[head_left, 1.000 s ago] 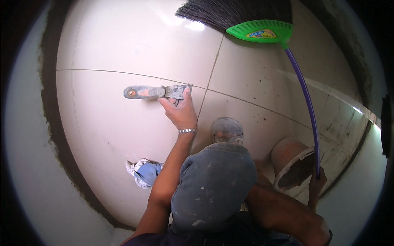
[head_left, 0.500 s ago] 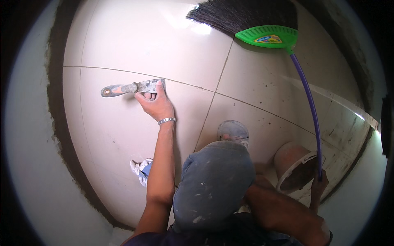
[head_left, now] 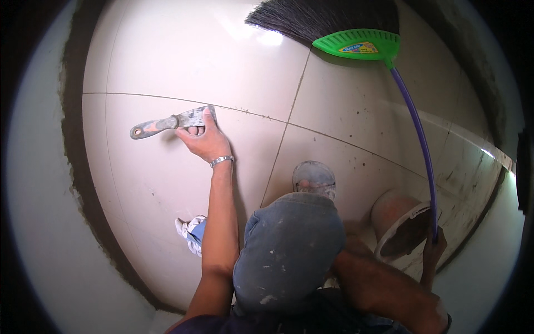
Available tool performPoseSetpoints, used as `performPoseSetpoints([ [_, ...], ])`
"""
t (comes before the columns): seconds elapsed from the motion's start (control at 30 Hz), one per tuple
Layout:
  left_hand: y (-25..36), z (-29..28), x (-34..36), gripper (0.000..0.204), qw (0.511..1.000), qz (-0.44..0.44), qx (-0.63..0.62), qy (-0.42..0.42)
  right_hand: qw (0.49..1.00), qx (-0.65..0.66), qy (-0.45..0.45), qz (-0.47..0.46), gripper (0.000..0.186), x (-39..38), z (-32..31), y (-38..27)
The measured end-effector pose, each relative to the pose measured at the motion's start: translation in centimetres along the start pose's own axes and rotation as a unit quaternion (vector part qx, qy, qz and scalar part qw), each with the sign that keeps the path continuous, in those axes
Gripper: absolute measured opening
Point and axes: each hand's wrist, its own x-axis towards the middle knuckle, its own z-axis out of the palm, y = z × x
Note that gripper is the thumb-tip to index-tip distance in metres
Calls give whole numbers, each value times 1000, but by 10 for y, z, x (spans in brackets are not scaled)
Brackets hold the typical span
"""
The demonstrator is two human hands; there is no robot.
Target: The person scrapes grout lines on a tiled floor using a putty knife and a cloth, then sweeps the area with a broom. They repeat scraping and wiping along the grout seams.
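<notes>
My left hand (head_left: 203,139) grips a scraper (head_left: 147,129) with a grey and orange handle, fingers around its whitened metal blade, which lies at a grout line on the tiled floor (head_left: 139,61). At the lower right my right hand (head_left: 434,242) is closed on the purple handle (head_left: 417,122) of a broom with dark bristles (head_left: 322,16) and a green head. That hand is dim and partly hidden, beside a tipped, dirty bucket (head_left: 389,214).
My bent knee (head_left: 283,245) and sandalled foot (head_left: 313,178) are at lower middle. A crumpled white-and-blue cloth (head_left: 191,234) lies left of my forearm. Pale walls with dark bottom bands border the floor on both sides (head_left: 39,195).
My left hand has moved left with the scraper along the grout line, where small bits now show. The right hand still holds the broom.
</notes>
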Motion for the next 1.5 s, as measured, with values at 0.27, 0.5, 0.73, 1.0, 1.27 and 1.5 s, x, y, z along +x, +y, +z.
performPoseSetpoints([
  [0.27, -7, -5, -45, 52, 997, 0, 37, -66, 1000, 18, 12, -4, 25, 1, 3, 15],
  [0.5, -17, -6, -13, 47, 992, 91, 78, -29, 997, 30, -61, -24, 25, 11, -15, -3],
  [0.73, 1, -18, -107, 29, 890, 53, 166, -422, 996, -47, 43, -67, 27, 35, -25, -64],
  [1.0, 61, 26, -115, 25, 617, 338, 13, -711, 889, 321, -290, -151, 53, 90, 44, -284],
  [1.27, 95, 152, -34, 67, 860, 349, 174, -330, 901, 415, -99, -82, 25, 129, 57, -260],
  [1.5, 57, 227, -88, 90, 825, 373, 187, -381, 836, 538, -104, 18, 34, 116, 62, -265],
])
